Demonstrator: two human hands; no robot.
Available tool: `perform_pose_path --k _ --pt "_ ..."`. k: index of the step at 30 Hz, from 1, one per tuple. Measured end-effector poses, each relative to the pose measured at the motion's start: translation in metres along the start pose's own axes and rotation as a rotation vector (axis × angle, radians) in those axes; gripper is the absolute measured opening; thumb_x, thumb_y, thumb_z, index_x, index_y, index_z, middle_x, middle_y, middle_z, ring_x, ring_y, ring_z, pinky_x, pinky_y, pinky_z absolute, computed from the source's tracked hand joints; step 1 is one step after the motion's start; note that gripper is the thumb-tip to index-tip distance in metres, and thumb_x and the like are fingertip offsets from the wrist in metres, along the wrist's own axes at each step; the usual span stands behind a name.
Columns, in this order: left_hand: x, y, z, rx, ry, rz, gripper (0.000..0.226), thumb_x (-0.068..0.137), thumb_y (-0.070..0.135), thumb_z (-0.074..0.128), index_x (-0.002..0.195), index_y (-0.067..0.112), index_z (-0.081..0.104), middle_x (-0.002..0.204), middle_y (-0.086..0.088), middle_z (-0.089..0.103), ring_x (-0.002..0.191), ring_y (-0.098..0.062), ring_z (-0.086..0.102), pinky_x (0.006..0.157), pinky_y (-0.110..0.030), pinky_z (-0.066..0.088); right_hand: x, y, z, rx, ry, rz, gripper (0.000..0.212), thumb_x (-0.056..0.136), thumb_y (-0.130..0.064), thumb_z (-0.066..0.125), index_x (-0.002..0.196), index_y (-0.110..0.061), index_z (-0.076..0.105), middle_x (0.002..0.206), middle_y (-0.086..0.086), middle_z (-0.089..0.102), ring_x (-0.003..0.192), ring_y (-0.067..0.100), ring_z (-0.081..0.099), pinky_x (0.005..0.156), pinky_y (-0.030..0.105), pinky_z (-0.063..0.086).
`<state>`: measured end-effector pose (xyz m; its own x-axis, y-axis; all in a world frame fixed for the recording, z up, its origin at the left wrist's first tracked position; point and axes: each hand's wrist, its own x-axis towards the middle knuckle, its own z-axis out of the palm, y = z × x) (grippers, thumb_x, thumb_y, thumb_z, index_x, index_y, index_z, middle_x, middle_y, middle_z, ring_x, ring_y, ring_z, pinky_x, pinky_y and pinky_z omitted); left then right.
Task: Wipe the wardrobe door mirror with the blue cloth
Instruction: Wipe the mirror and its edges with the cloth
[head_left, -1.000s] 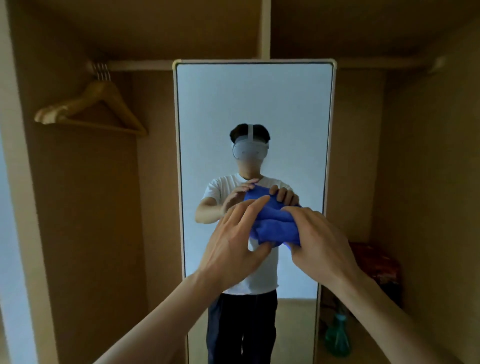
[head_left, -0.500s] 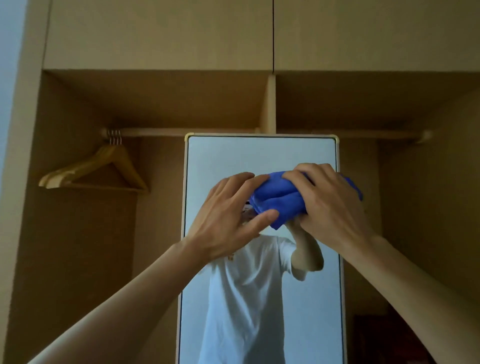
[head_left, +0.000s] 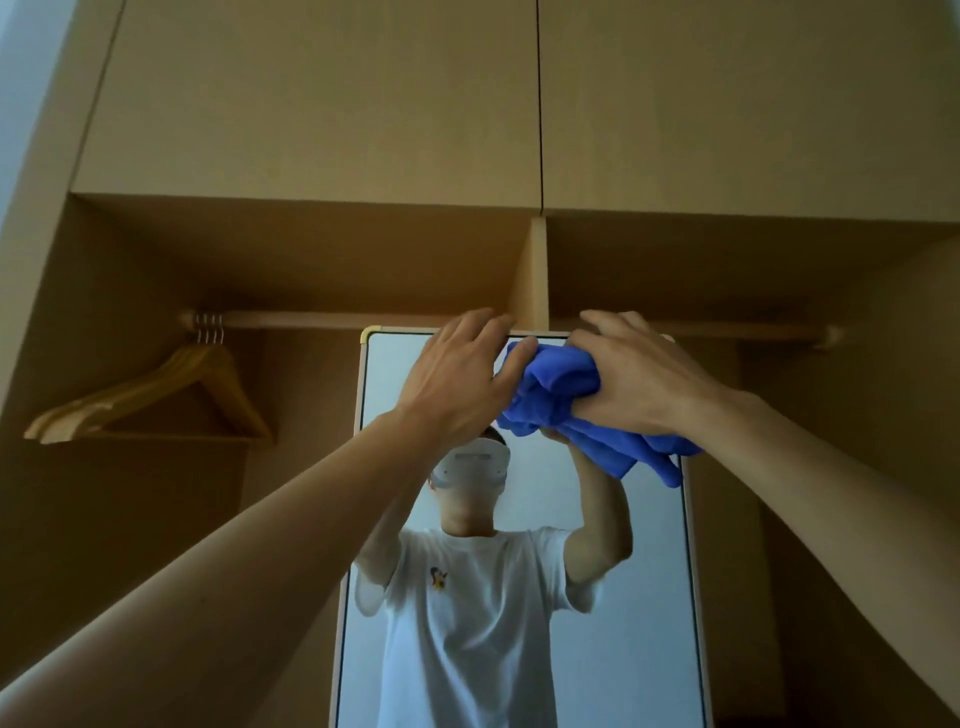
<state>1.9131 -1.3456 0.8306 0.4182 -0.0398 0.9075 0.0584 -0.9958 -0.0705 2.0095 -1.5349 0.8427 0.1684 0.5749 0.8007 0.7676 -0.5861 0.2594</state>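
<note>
Up at the top edge of the mirror (head_left: 623, 649), the right hand (head_left: 639, 382) has its fingers curled round the blue cloth (head_left: 556, 389) and grips it as a bunched wad. Loose tails hang below that hand, over the mirror's right rim. Just beside it, the left hand (head_left: 457, 384) is spread, its fingers fairly straight and reaching the top of the frame, its thumb touching the near end of the cloth. I cannot tell whether the wad is pressed against the glass. The main risk looks like poor coverage: a crumpled wad meets the glass on a small patch, so strokes could leave streaks or miss the corners. The dangling tails may also drag off the rim or slip from the grip. A hard push this high could make the mirror rock. Further out beyond the left hand, wooden hangers (head_left: 150, 400) hang on a rail (head_left: 332, 319), and closed cupboard doors (head_left: 311, 104) sit above both hands.
</note>
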Motion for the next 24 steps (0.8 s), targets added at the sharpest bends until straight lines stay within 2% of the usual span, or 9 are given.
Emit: perform_pose_path --k 3,5,8,11,14,18,24 --pt "0.014 -0.004 -0.003 0.149 -0.128 0.022 0.07 0.099 0.063 0.017 0.155 0.025 0.036 0.162 -0.002 0.036 0.151 -0.022 0.026 0.124 -0.045 0.023 0.011 0.003 -0.009 -0.001 -0.091 0.003 0.04 0.079 -0.054 0.065 0.112 -0.034 0.056 0.133 0.002 0.053 0.128 0.028 0.045 0.095 0.046 0.046" --pt "0.02 -0.005 -0.003 0.228 -0.188 0.039 0.065 0.101 0.059 0.023 0.156 0.025 0.035 0.158 -0.004 0.041 0.147 -0.025 0.033 0.122 -0.047 0.026 0.017 0.006 -0.012 0.025 -0.13 -0.003 0.022 0.08 -0.054 0.063 0.089 -0.039 0.049 0.105 -0.006 0.057 0.107 0.023 0.055 0.082 0.04 0.048" --pt "0.02 -0.002 -0.002 0.258 -0.164 0.035 0.062 0.102 0.053 0.021 0.156 0.025 0.035 0.153 -0.004 0.046 0.143 -0.025 0.038 0.12 -0.043 0.025 0.024 0.008 -0.011 0.086 -0.168 0.012 0.021 0.08 -0.05 0.061 0.078 -0.038 0.044 0.085 -0.013 0.056 0.079 0.014 0.057 0.07 0.035 0.042" --pt "0.017 0.004 0.0 0.332 -0.115 0.031 0.066 0.098 0.048 0.012 0.156 0.026 0.034 0.155 0.001 0.043 0.142 -0.021 0.036 0.119 -0.035 0.019 0.022 0.01 -0.006 0.13 -0.137 0.011 0.02 0.08 -0.048 0.063 0.076 -0.039 0.045 0.082 -0.014 0.055 0.072 0.006 0.052 0.068 0.032 0.035" --pt "0.016 0.006 0.002 0.34 -0.114 0.009 0.069 0.096 0.049 0.01 0.156 0.026 0.033 0.154 0.0 0.043 0.142 -0.022 0.035 0.12 -0.034 0.018 0.017 0.01 -0.003 0.138 -0.092 0.011 0.023 0.082 -0.05 0.064 0.075 -0.043 0.043 0.086 -0.015 0.052 0.077 0.01 0.051 0.072 0.033 0.033" --pt "0.014 0.008 0.001 0.177 -0.091 -0.03 0.064 0.102 0.058 0.016 0.149 0.025 0.045 0.145 -0.001 0.053 0.138 -0.022 0.041 0.118 -0.038 0.024 0.014 0.008 -0.005 0.118 -0.07 0.002 0.027 0.079 -0.053 0.065 0.073 -0.046 0.039 0.092 -0.013 0.05 0.086 0.018 0.05 0.077 0.036 0.033" --pt "0.009 0.018 -0.008 0.079 -0.028 -0.078 0.071 0.1 0.062 0.013 0.141 0.022 0.055 0.139 -0.002 0.058 0.132 -0.023 0.046 0.117 -0.041 0.027 0.008 0.007 -0.012 0.131 -0.052 -0.017 0.024 0.079 -0.053 0.065 0.079 -0.045 0.042 0.1 -0.012 0.051 0.092 0.019 0.052 0.08 0.036 0.034"
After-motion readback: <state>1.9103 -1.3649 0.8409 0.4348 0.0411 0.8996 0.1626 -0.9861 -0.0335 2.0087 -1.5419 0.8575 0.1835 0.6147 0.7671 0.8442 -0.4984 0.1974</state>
